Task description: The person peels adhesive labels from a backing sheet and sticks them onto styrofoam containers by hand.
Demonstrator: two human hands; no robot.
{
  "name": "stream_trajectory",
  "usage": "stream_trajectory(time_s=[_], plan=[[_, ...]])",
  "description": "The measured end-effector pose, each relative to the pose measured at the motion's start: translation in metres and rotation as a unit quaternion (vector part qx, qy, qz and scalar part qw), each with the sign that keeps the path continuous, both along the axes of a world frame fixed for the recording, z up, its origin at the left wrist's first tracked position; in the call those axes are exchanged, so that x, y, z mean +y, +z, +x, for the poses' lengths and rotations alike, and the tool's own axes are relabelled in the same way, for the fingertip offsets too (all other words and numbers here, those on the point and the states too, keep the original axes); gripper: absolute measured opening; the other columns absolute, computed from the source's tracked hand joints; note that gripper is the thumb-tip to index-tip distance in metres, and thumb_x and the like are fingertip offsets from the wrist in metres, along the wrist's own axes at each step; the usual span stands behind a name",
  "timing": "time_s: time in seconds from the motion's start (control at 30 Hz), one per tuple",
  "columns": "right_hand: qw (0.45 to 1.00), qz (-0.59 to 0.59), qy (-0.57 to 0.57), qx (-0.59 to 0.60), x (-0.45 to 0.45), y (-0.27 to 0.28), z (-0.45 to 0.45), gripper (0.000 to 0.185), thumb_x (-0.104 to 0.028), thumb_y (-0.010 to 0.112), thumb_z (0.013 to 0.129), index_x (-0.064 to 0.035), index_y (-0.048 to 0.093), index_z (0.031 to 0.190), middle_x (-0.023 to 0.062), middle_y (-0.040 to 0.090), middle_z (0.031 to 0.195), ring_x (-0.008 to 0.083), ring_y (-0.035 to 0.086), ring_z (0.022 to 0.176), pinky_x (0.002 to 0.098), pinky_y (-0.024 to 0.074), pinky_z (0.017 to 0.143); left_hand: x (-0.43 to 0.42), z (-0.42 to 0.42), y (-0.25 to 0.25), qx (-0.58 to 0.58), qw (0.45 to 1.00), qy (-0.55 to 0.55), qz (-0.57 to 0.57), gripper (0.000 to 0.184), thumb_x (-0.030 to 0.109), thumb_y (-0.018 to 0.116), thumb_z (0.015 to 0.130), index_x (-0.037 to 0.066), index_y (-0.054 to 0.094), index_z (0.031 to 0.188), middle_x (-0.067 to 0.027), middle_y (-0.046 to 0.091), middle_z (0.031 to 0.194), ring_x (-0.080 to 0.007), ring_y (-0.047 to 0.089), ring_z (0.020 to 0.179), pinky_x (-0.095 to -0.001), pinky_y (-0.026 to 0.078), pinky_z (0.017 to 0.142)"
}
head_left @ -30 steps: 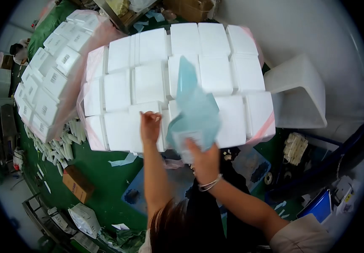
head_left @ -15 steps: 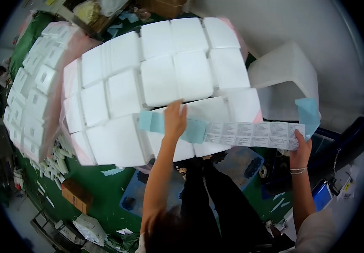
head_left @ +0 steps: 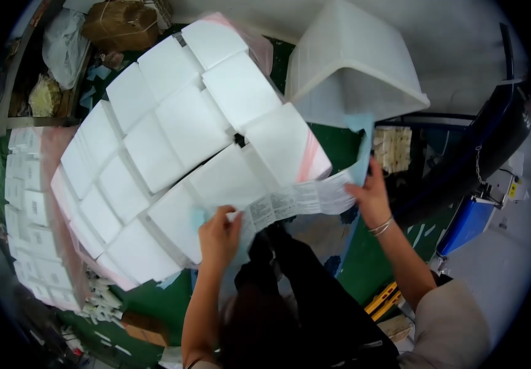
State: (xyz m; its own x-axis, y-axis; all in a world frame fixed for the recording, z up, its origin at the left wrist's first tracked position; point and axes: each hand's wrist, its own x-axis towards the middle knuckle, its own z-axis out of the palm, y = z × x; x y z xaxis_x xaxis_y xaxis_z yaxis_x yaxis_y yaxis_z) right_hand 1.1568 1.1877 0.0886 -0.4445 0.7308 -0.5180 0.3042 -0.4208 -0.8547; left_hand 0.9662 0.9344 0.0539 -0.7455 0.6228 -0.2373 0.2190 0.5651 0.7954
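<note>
Between my hands runs a long folded paper leaflet (head_left: 299, 200), printed with small dark text on its white panels and light blue at both ends. My left hand (head_left: 218, 237) pinches it near its left blue end, low in front of the stacked white blocks (head_left: 191, 123). At the other end my right hand (head_left: 373, 197) grips the leaflet between thumb and fingers, and a blue flap stands up above that hand. The paper sags and curves, with its fold lines showing. Part of the left end is hidden behind my left hand.
A second bundle of white blocks (head_left: 38, 224) stands at the left in pink film. Behind is a large white bin (head_left: 354, 67) on its side. A brown carton (head_left: 145, 329) lies on the green floor, and a dark blue pallet jack-like frame (head_left: 462, 160) is at right.
My view has turned, so the white blocks appear rotated and shifted left. My hands have come closer together, and the leaflet, stretched flat before, now bends and sags.
</note>
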Motion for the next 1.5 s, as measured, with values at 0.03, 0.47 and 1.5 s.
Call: stream_trajectory(time_s=[0.03,0.47,1.5], plan=[[0.997,-0.052,0.031,0.038,-0.016,0.002,-0.005,0.079,0.006,0.069,0.071,-0.0068,0.031,0.138,0.0127,0.057,0.117,0.0214,0.06,0.103,0.0347,0.0476,0.091,0.011,0.003,0.032,0.002,0.999,-0.037,0.028,0.02,0.009,0.072,0.081,0.003,0.063,0.098,-0.009,0.053,0.06,-0.0179,0.053,0.05,-0.0319,0.043,0.049],[0.882,0.281,0.283,-0.25,-0.069,-0.026,-0.047,0.06,-0.02,0.074,0.077,0.001,0.045,0.125,0.0183,0.05,0.125,0.0269,0.058,0.103,0.0373,0.0496,0.084,0.005,-0.012,0.058,-0.288,0.937,-0.198,0.018,0.023,0.01,0.073,0.08,-0.002,0.06,0.094,-0.0161,0.062,0.078,-0.0214,0.06,0.064,-0.0296,0.048,0.062],[0.92,-0.073,0.384,-0.013,-0.123,-0.043,-0.072,0.027,-0.021,0.071,0.082,0.003,0.063,0.09,0.0089,0.064,0.074,0.0138,0.063,0.069,0.0268,0.0504,0.064,-0.049,0.028,-0.001,-0.41,0.906,0.104,-0.003,0.033,0.003,0.071,0.081,-0.003,0.061,0.111,-0.0026,0.062,0.089,-0.0033,0.052,0.063,-0.0189,0.043,0.055]])
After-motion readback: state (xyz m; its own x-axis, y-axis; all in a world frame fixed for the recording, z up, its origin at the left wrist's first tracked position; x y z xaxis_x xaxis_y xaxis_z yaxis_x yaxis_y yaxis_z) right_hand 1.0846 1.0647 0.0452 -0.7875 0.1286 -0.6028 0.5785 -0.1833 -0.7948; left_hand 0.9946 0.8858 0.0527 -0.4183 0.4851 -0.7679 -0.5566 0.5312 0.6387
